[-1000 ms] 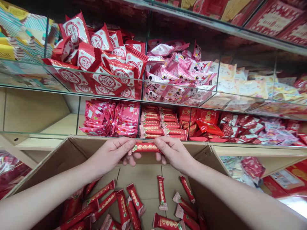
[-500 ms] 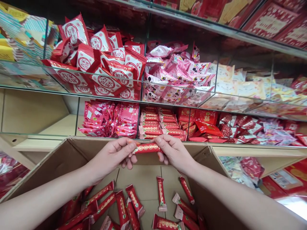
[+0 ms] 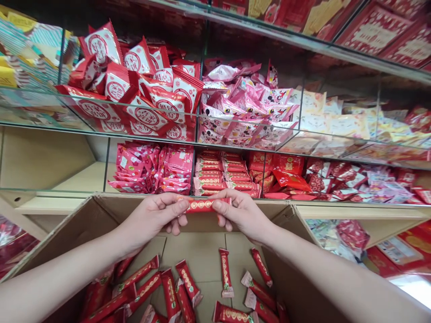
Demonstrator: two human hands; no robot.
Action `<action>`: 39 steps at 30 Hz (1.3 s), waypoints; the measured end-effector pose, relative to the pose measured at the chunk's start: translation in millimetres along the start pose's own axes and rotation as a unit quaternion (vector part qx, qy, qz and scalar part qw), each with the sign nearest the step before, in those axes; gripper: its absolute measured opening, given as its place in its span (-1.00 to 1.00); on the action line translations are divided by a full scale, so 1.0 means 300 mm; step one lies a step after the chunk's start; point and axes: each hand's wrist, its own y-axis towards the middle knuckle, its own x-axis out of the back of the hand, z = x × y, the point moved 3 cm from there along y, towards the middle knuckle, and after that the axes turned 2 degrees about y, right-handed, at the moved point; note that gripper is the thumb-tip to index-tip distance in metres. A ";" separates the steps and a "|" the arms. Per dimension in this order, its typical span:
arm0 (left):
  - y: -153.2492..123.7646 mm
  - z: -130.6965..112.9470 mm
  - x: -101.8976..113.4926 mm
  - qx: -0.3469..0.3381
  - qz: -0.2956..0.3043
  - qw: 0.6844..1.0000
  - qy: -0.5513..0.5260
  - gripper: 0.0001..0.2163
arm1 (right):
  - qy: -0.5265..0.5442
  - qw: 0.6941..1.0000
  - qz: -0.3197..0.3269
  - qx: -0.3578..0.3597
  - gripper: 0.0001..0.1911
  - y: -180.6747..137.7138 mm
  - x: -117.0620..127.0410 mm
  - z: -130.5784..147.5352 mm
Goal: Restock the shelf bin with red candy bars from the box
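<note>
A red wrapped candy bar (image 3: 201, 205) with gold lettering is held level between my two hands, above the far wall of the cardboard box. My left hand (image 3: 164, 211) pinches its left end with thumb and fingers. On its right part, my right hand (image 3: 237, 210) has the thumb pressed on the front and fingers behind. Down in the cardboard box (image 3: 193, 244) lie several loose bars of the same kind, such as one red bar (image 3: 226, 271) near the middle. Just behind my hands, stacked red bars (image 3: 210, 174) fill a shelf compartment.
Pink flowered packets (image 3: 151, 168) lie left of the stacked bars, red packets (image 3: 289, 172) to the right. The shelf above, behind a glass front edge (image 3: 144, 139), holds red-and-white packets (image 3: 148, 101) and pink cartoon packets (image 3: 242, 105). A wooden ledge (image 3: 357, 211) runs beside the box.
My hands have risen slightly with the bar. My right hand's grip has shifted inward along it, the thumb now nearer its middle. The loose bars in the box lie as before.
</note>
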 end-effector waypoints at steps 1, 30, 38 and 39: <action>-0.002 0.000 0.001 -0.001 -0.005 1.000 -0.015 -0.81 | 0.012 1.000 0.001 0.002 -0.69 0.000 0.000 0.002; 0.006 -0.008 0.000 -0.055 0.006 0.995 0.077 -0.75 | -0.405 0.873 -0.011 0.274 -0.67 -0.017 -0.001 0.026; 0.001 -0.004 -0.022 -0.079 0.006 0.992 0.101 -0.73 | -0.579 0.731 -0.100 0.348 -0.73 0.000 0.091 0.128; -0.002 -0.001 -0.027 -0.079 0.012 0.990 0.114 -0.74 | -0.597 0.716 -0.144 0.333 -0.72 0.018 0.127 0.142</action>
